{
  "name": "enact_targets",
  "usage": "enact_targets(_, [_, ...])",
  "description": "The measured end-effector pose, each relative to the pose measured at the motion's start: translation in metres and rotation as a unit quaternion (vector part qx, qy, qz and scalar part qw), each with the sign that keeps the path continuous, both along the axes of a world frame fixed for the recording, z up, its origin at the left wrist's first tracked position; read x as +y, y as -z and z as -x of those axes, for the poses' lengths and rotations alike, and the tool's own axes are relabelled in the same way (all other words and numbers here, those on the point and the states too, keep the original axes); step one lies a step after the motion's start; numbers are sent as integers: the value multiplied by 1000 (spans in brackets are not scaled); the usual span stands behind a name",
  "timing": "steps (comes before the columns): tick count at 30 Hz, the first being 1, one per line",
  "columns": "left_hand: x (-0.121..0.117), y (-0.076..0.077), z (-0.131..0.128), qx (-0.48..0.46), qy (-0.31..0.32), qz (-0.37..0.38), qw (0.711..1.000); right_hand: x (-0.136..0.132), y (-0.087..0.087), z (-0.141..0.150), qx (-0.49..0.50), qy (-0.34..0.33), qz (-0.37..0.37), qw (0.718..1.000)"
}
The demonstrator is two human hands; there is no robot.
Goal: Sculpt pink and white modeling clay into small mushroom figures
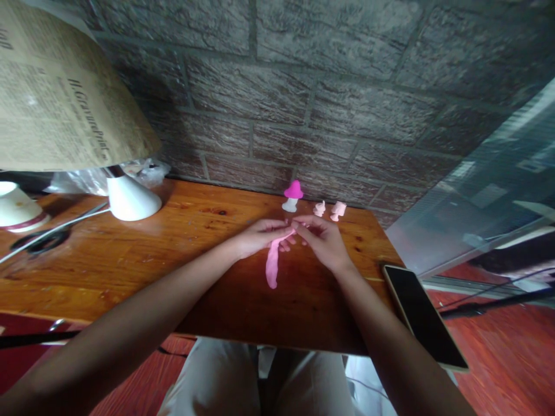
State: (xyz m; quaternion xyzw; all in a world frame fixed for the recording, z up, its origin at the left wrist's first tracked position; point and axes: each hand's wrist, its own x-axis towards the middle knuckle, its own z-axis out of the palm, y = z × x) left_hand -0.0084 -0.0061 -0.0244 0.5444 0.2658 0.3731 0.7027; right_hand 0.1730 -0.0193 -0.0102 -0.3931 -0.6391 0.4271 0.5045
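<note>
My left hand [260, 237] and my right hand [323, 241] meet above the middle of the wooden table [130, 260]. Both pinch the top end of a long pink clay strip [273, 264], which hangs down from the fingertips towards the tabletop. Behind the hands, near the wall, stands a small clay mushroom [292, 196] with a bright pink cap and a white stem. To its right stand two pale pink clay pieces [319, 208] [338, 210].
A dark phone [422, 315] lies at the table's right edge. A white lamp base [130, 197] with a newsprint shade [60, 98] stands at the back left, with a cable [52, 228] and a white bowl-like object [15, 207]. A brick wall [303, 86] closes off the back.
</note>
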Motion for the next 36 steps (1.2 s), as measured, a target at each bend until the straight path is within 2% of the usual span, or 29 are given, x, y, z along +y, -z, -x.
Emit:
enact_targets(17, [-1, -2, 0, 3, -7, 38, 999, -1, -1, 0, -17, 1, -14, 1000])
enact_targets(36, [0, 3, 1, 17, 3, 15, 1000, -1, 0, 1, -18, 8, -15, 1000])
